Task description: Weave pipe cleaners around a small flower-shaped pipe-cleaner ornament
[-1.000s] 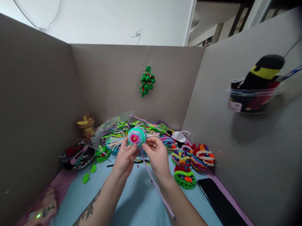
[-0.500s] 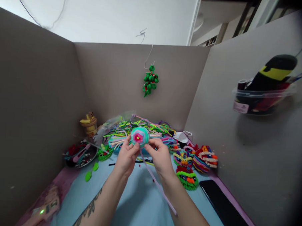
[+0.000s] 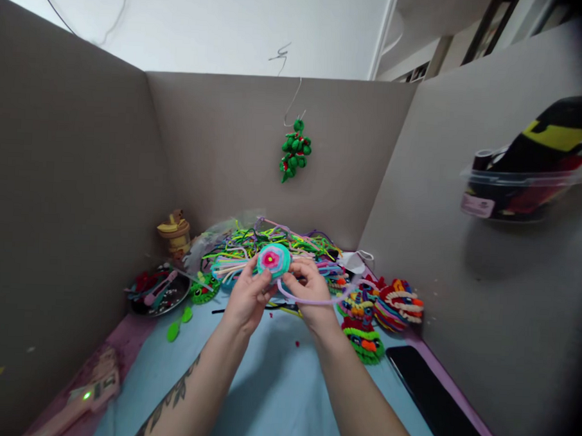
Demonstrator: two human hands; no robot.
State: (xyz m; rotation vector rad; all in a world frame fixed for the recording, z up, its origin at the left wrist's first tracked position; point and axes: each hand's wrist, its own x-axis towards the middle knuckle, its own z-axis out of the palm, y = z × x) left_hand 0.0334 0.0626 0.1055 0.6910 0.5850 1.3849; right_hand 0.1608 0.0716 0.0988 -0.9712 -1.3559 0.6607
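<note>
A round disc of coiled pipe cleaners (image 3: 273, 261), turquoise around pink with a yellow centre, is held up in front of me. My left hand (image 3: 250, 293) pinches its left and lower edge, thumb on the near face. My right hand (image 3: 311, 293) is closed at the disc's right edge, thumb and fingers bent together. A lilac pipe cleaner (image 3: 316, 302) leaves the disc's lower edge and bows to the right across my right hand. Whether the right fingers grip the disc or the strand is hard to tell.
Loose pipe cleaners (image 3: 251, 239) are heaped behind the hands. Several fuzzy animal faces (image 3: 367, 340) lie at right, beside a black phone-like slab (image 3: 437, 398). At left are a metal bowl (image 3: 171, 306), green pieces (image 3: 173, 332) and a pink glue gun (image 3: 90, 395). Grey walls surround the table.
The lilac pipe cleaner has swung from hanging down over my right forearm to bowing out right across the hand. The disc stays between both hands, and the view has shifted slightly.
</note>
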